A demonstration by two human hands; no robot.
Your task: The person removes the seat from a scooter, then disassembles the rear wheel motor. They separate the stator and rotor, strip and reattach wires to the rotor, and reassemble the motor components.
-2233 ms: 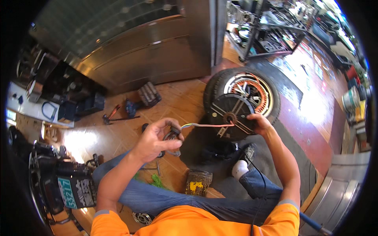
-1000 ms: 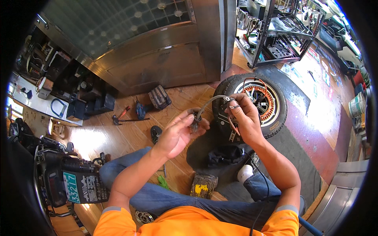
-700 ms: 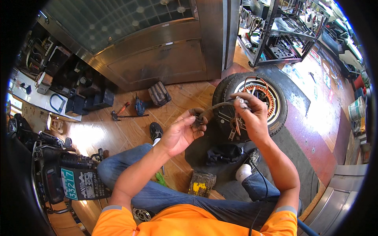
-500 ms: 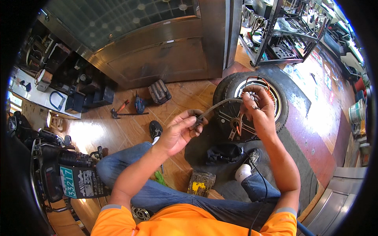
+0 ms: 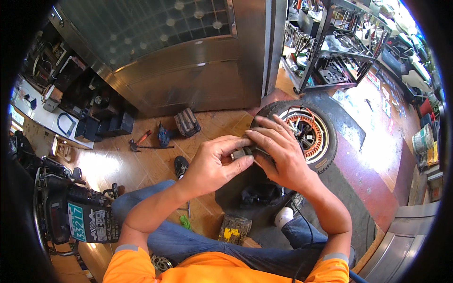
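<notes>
My left hand (image 5: 214,162) pinches a small connector (image 5: 239,153) between thumb and fingers; its pale squarish end shows beside the thumb. Right against it is my right hand (image 5: 285,153), its index finger and thumb closed around the dark cable (image 5: 259,150) behind the connector while its other fingers stretch out. The fingers hide most of the cable. Beyond my right hand a wheel (image 5: 330,125) with a black tyre lies on its side, orange-copper windings (image 5: 318,144) ringed inside its rim. My right hand covers part of the wheel.
A hammer (image 5: 140,141), a blue power drill (image 5: 164,136) and a grey block (image 5: 187,122) lie on the floor ahead left. Near my legs are a yellow-marked block (image 5: 234,229) and a black bundle (image 5: 261,195). A tool rack (image 5: 325,85) stands far right, a motorbike (image 5: 71,207) at left.
My hands have come together; the right moved left and down to the left hand. The cable, stretched in an arc between them before, is now mostly hidden. The view has shifted slightly.
</notes>
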